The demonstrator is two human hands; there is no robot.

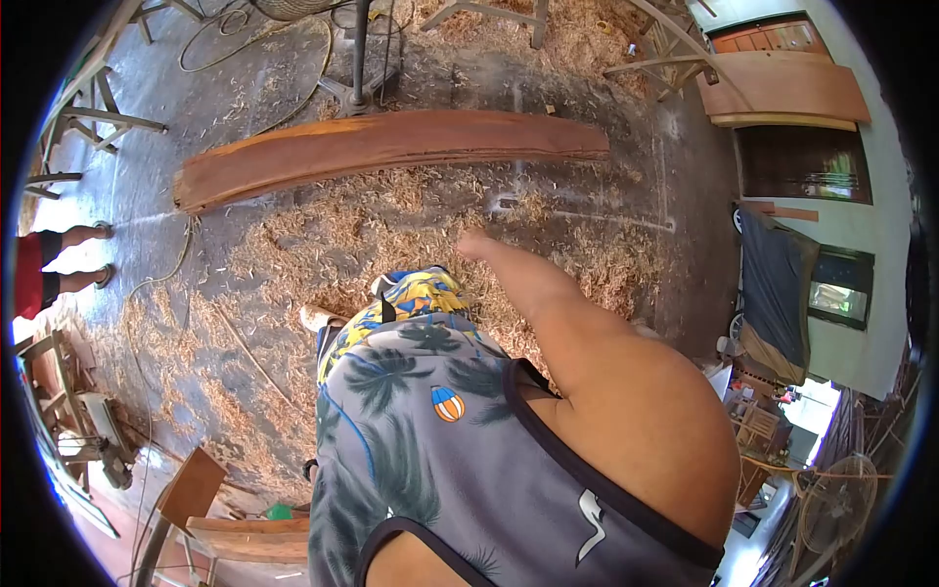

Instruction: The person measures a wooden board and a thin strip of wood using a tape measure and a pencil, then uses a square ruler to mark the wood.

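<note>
My right arm reaches forward, with my right hand (pixel 472 243) above the shavings-covered floor, short of a long reddish-brown wooden plank (pixel 391 147). The hand looks small and rounded; its fingers are too indistinct to tell whether they are closed, and no object shows in it. The plank lies across the floor, slightly curved, with rough edges and a lighter orange streak. My left hand does not show; only the left shoulder appears at the bottom, beside my grey patterned shirt.
Wood shavings (pixel 342 230) cover much of the floor. Beyond the plank stands a metal post (pixel 360 59) near a loose hose (pixel 318 83). Another person's legs (pixel 73 282) are at the far left. Wooden pieces (pixel 249 538) are at lower left, and a covered object (pixel 773 284) is at right.
</note>
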